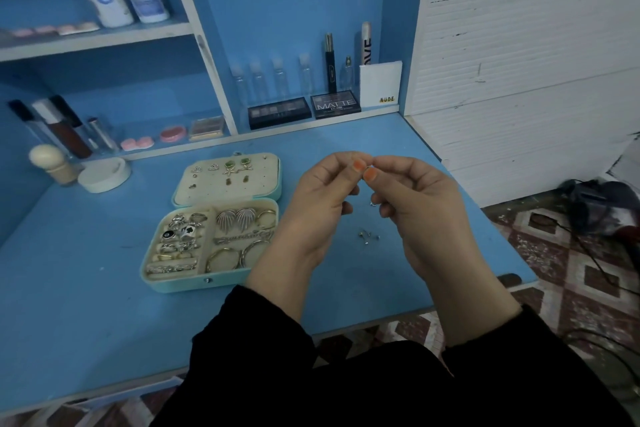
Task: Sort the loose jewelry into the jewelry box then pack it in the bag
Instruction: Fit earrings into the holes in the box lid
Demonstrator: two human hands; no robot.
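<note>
An open mint-green jewelry box (162, 282) lies on the blue desk, left of my hands. Its base holds several rings, hoops and shell earrings; its raised lid (270, 180) carries several stud earrings. My left hand (322, 204) and my right hand (412, 204) are raised above the desk with fingertips meeting, pinching one tiny piece of jewelry between them, too small to identify. A few small loose studs (367, 237) lie on the desk under my hands. No bag is identifiable in view.
A white round dish (104, 174) and a beige knobbed jar (52, 163) stand at the left. Makeup palettes (278, 112), small clear bottles and tubes line the back shelf. The desk's right edge (502, 229) drops to a tiled floor with a dark bundle (602, 208) and cables.
</note>
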